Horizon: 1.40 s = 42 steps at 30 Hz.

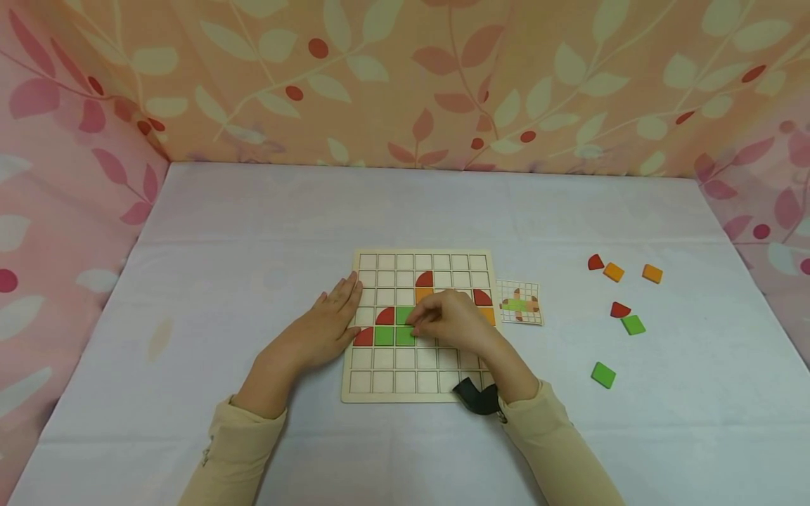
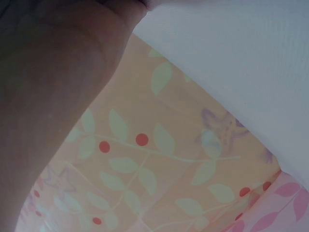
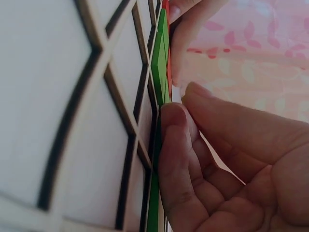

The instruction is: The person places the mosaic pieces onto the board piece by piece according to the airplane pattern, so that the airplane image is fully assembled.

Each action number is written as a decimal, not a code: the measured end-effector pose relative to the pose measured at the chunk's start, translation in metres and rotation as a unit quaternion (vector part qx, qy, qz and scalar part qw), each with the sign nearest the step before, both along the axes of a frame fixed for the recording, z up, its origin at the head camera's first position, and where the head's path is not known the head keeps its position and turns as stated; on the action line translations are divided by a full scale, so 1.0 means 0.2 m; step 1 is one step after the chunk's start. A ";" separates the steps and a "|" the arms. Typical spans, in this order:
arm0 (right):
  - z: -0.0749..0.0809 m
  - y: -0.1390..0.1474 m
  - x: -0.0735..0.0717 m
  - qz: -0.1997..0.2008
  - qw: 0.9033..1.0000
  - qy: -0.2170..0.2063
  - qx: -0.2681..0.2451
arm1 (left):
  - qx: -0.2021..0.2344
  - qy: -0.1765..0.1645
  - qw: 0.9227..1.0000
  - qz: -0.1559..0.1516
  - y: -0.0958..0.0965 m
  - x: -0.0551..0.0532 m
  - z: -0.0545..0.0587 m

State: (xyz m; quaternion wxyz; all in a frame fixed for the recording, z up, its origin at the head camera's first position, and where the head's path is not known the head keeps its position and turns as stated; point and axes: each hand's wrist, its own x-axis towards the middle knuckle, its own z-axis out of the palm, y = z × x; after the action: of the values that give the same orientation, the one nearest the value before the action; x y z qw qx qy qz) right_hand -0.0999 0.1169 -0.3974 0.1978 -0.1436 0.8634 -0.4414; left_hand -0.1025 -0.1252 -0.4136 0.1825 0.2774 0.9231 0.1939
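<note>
A square wooden grid board [image 1: 375,381] lies on the table with red, orange and green pieces in its cells. My left hand [image 1: 325,323] lies flat, fingers extended, along the board's left edge. My right hand [image 1: 452,320] is over the board's middle, its thumb and bent fingertips beside the green tiles [image 1: 404,336]. In the right wrist view, the right fingertips [image 3: 175,113] touch close to the green tiles [image 3: 159,67], with no piece visible between finger and thumb. Red quarter-round pieces [image 1: 363,336] sit in cells near the left hand. The right hand hides some cells.
A small pattern card [image 1: 534,316] lies at the board's right edge. Farther right are loose red pieces [image 1: 595,262], orange tiles [image 1: 652,274] and green tiles [image 1: 604,375]. A black curved object [image 1: 476,398] is by the right wrist. Patterned cloth [image 1: 380,105] walls the table's back and sides.
</note>
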 end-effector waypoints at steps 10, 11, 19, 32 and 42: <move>-0.01 0.00 -0.01 0.015 1.000 -0.021 -0.015 | 0.006 0.001 1.000 0.004 -0.01 0.00 -0.01; -0.01 0.00 -0.01 0.016 1.000 -0.020 -0.016 | 0.007 0.001 1.000 0.005 -0.01 0.00 -0.01; 0.02 0.06 -0.02 0.000 0.998 -0.028 -0.056 | 0.010 -0.001 1.000 0.008 -0.02 0.01 -0.01; 0.03 0.49 0.02 -0.127 0.991 -0.024 -0.037 | 0.007 -0.006 1.000 0.008 -0.01 0.01 0.00; 0.04 0.81 0.21 -0.191 0.981 -0.027 0.030 | 0.002 -0.007 1.000 0.006 0.00 0.01 0.01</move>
State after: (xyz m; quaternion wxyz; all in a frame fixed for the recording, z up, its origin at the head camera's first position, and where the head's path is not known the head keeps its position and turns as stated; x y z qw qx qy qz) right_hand -0.0571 0.2791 -0.3885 0.1369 0.0421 0.8823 -0.4484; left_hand -0.1012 -0.1258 -0.4120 0.1869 0.2714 0.9229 0.1991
